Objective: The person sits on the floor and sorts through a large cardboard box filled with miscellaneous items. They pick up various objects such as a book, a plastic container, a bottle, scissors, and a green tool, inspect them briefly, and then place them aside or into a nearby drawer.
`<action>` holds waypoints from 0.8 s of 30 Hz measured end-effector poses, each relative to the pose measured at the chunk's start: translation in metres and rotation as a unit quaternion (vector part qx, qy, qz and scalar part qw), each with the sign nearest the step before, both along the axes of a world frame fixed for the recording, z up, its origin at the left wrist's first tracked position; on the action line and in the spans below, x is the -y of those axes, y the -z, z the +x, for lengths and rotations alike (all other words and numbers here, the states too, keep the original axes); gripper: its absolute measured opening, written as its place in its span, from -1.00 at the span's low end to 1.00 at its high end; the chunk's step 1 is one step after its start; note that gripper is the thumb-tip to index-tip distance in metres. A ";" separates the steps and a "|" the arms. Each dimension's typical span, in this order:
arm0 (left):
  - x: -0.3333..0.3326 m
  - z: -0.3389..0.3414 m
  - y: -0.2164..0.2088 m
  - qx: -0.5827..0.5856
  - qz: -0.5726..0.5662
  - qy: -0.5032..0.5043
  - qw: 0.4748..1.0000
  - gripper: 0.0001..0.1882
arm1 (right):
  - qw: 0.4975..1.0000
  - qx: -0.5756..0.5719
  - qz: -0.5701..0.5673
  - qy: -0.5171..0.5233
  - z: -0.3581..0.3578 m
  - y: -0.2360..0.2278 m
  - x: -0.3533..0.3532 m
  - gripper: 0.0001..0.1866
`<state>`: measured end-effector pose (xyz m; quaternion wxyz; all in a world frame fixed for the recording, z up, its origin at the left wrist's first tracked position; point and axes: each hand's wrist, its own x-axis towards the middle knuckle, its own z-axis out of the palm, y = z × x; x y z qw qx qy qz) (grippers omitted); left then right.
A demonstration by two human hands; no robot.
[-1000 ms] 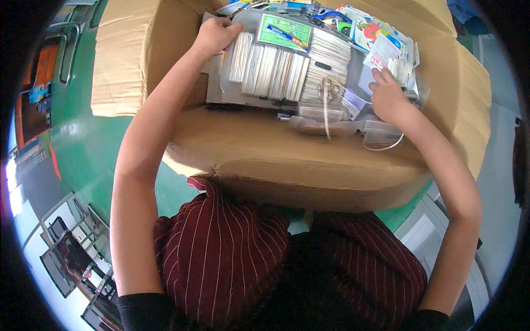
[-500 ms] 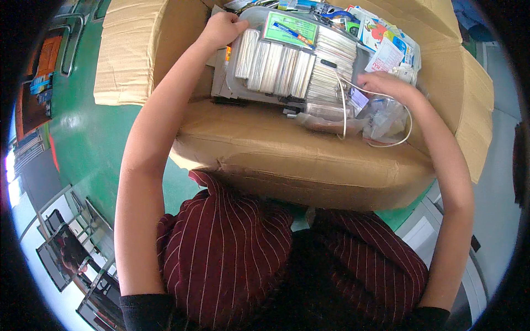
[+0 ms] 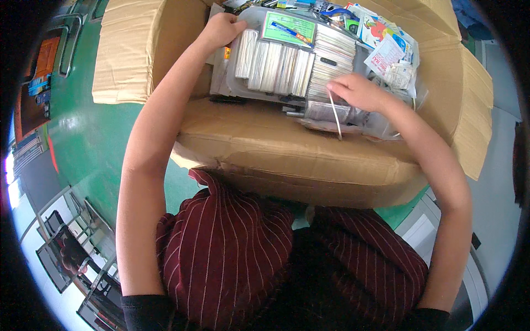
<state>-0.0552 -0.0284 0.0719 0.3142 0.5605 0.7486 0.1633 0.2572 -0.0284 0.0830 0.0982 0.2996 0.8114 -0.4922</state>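
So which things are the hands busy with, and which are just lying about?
Seems in the job:
clear tub, left hand at its edge
white cord, seemingly pinched by the right hand
cardboard box around both

Seems just lying about:
green card
colourful packets
metal-framed furniture beyond the box

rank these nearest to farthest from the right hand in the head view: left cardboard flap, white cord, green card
1. White cord: at the right hand, trailing below its fingertips.
2. Green card: up and to the left.
3. Left cardboard flap: far left, well past the green card.
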 end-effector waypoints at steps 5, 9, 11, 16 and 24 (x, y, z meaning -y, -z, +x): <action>0.001 -0.001 -0.003 -0.009 -0.024 0.002 1.000 -0.57 | 0.972 0.235 0.003 0.005 0.030 0.002 -0.003 -0.54; -0.002 0.002 -0.004 -0.008 -0.039 -0.006 0.999 -0.56 | 0.954 0.264 -0.001 0.144 0.046 0.029 -0.012 -0.48; 0.000 -0.006 0.007 -0.046 -0.006 0.013 0.999 -0.56 | 0.910 0.289 -0.075 0.289 0.036 0.016 -0.015 -0.49; 0.001 -0.005 0.001 -0.057 -0.031 0.032 0.997 -0.63 | 0.900 0.184 0.341 0.197 0.034 0.015 -0.013 -0.61; 0.005 0.005 -0.011 -0.018 -0.037 0.016 0.999 -0.67 | 0.900 0.223 0.365 -0.083 0.041 0.013 -0.030 -0.79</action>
